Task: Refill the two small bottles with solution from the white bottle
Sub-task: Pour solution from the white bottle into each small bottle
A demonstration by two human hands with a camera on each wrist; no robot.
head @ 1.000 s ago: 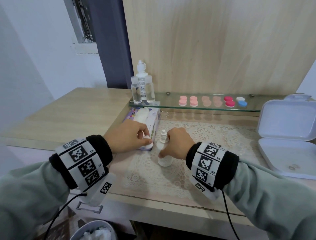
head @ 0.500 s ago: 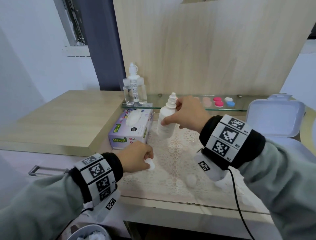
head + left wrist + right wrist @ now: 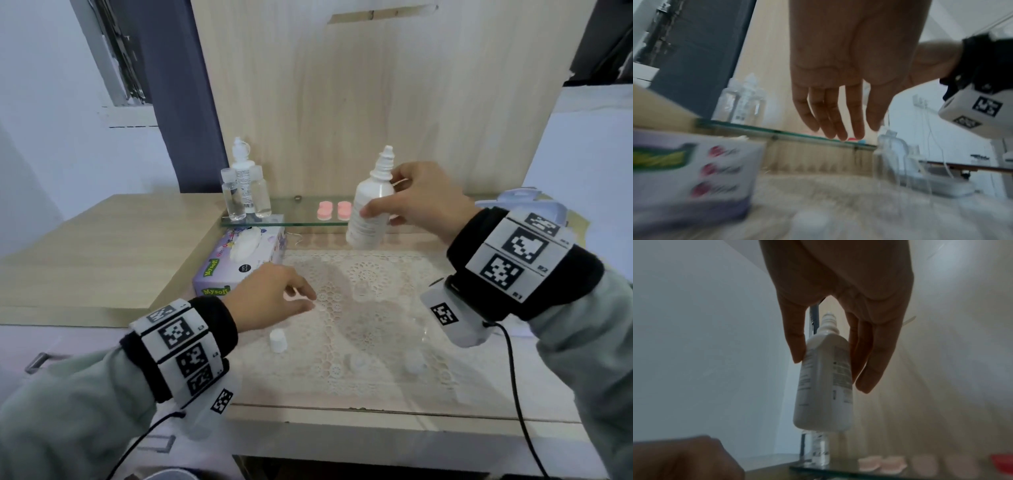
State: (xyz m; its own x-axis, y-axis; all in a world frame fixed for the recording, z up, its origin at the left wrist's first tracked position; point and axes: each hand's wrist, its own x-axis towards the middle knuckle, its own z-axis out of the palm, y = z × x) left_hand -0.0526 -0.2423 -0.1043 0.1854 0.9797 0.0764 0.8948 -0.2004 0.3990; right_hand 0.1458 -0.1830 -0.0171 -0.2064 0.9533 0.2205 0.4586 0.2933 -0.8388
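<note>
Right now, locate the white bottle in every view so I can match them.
Head: white bottle right of centre, lifted in the right hand.
Left wrist: not identifiable.
Right wrist: centre, nozzle up, between thumb and fingers.
Shared landmark: pink cases on the glass shelf.

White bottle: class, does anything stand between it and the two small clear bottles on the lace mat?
Nothing visible does. The right hand holds the white bottle above the far edge of the mat; the two small bottles stand nearer, with bare mat between. The left hand and cap lie off to the left.
</note>
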